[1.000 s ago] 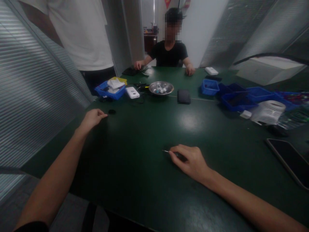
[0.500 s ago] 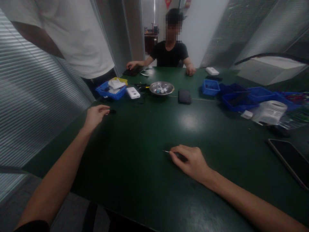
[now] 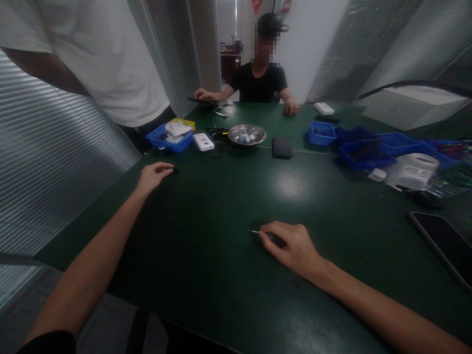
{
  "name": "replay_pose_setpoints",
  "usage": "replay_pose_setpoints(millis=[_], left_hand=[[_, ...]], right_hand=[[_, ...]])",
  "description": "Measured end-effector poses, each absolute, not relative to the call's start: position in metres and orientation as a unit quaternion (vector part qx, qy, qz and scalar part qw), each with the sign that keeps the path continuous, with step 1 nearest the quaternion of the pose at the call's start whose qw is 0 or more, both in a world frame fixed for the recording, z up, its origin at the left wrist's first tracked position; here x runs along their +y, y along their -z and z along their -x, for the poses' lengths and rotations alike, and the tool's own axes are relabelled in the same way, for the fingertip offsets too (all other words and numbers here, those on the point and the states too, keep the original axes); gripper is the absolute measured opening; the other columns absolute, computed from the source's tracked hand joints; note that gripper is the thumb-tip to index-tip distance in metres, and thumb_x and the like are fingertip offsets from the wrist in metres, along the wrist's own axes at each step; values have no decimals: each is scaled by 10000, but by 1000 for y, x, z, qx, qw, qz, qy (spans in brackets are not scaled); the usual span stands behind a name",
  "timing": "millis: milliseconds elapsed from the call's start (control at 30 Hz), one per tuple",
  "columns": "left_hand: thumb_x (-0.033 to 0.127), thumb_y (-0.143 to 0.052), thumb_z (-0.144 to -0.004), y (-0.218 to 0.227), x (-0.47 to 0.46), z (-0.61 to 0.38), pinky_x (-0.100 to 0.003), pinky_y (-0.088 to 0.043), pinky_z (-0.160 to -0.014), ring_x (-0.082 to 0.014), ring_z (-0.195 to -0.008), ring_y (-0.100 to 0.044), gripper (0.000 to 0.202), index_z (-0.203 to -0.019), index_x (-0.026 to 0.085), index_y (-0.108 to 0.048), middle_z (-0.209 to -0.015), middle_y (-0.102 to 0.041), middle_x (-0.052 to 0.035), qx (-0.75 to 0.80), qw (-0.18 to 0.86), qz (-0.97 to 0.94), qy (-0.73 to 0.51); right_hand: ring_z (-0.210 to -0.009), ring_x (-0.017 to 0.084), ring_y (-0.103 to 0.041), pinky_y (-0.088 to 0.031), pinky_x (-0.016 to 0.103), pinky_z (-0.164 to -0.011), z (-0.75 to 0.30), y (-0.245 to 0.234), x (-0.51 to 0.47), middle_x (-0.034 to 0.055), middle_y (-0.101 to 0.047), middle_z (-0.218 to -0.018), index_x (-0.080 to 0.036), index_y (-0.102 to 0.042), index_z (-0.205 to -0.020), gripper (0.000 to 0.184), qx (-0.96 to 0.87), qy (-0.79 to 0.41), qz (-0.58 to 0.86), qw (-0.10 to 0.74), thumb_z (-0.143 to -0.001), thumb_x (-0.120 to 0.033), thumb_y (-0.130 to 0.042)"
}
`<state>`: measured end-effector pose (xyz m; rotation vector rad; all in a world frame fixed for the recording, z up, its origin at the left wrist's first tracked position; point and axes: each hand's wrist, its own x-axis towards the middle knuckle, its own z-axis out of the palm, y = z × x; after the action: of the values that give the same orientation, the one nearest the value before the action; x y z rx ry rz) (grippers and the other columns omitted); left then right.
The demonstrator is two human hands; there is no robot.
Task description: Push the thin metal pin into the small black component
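My left hand [image 3: 152, 178] is at the table's left side, thumb and forefinger pinched on a small black piece [image 3: 175, 170] whose kind I cannot make out. On the green table [image 3: 206, 211], right of the middle, rests my right hand [image 3: 293, 243]. Its fingers are closed around a slim tool [image 3: 253, 231]. A thin, bright metal tip points left from the fingertips, and a dark part lies under the palm. Most of that tool is hidden by the fingers. The two hands are well apart.
Ahead stand a metal bowl [image 3: 236, 140] with small white items, a black square object [image 3: 282, 147], a white power bank [image 3: 204, 142] and a filled blue bin [image 3: 162, 138]. Several blue trays [image 3: 322, 135] and a phone [image 3: 444, 246] are rightward. One person [image 3: 261, 83] sits opposite; another [image 3: 110, 64] stands left.
My left hand has shifted slightly right with the small black piece. My right hand stays put. The seated person's dark flat object has tilted up, and the standing person has leaned left.
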<state>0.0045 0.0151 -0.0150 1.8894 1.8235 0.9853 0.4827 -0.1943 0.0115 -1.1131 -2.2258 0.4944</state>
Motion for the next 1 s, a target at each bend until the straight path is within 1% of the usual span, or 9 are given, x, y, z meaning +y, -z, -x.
replay_pose_setpoints(millis=[200, 333, 433, 633, 733, 833, 1000], left_hand=[[435, -748, -799, 12, 13, -9, -356, -485, -934, -257, -1034, -684, 416, -1141, 201, -781, -1102, -767, -85, 632, 205, -654, -360], [468, -722, -819, 14, 13, -11, -368, -496, -905, -270, -1020, -682, 389, -1104, 214, -797, -1103, -765, -86, 661, 187, -638, -348], [470, -733, -805, 17, 16, -10, -365, -497, -884, -267, -988, -681, 367, -1057, 213, -807, -1086, -768, -85, 664, 181, -633, -356], [432, -749, -761, 19, 23, -12, -352, -489, -834, -260, -924, -676, 324, -991, 213, -813, -1013, -772, -70, 679, 183, -610, -366], [389, -742, -733, 19, 26, -17, -363, -481, -856, -277, -949, -669, 293, -947, 201, -809, -995, -770, -72, 689, 178, -598, -369], [346, -732, -702, 19, 29, -21, -374, -486, -872, -288, -958, -670, 272, -902, 171, -791, -964, -769, -85, 696, 203, -570, -387], [305, -698, -724, 17, 28, -26, -400, -497, -846, -295, -921, -665, 171, -828, 185, -760, -934, -767, -71, 703, 200, -559, -390]], right_hand=[[-613, 118, -624, -445, 242, -594, -484, -12, -194, 16, -697, -794, -186, -726, -990, 223, -836, -190, 420, 298, -1035, -300, -540], [-615, 120, -622, -442, 242, -591, -484, -11, -194, 18, -698, -793, -186, -722, -977, 228, -838, -186, 420, 293, -1033, -304, -536], [-610, 121, -618, -438, 244, -590, -484, -12, -194, 17, -694, -779, -185, -722, -971, 235, -838, -184, 422, 292, -1033, -306, -531], [-610, 120, -614, -434, 245, -586, -483, -13, -194, 16, -690, -778, -184, -721, -974, 236, -839, -182, 420, 294, -1036, -310, -531], [-602, 118, -608, -435, 244, -577, -483, -13, -194, 15, -687, -775, -184, -724, -978, 234, -838, -186, 421, 293, -1036, -307, -534], [-611, 118, -614, -451, 243, -584, -483, -14, -194, 21, -696, -789, -180, -728, -984, 239, -838, -190, 420, 292, -1037, -301, -529], [-617, 125, -625, -465, 245, -587, -483, -14, -194, 31, -709, -795, -179, -729, -994, 254, -841, -187, 420, 287, -1041, -313, -518]])
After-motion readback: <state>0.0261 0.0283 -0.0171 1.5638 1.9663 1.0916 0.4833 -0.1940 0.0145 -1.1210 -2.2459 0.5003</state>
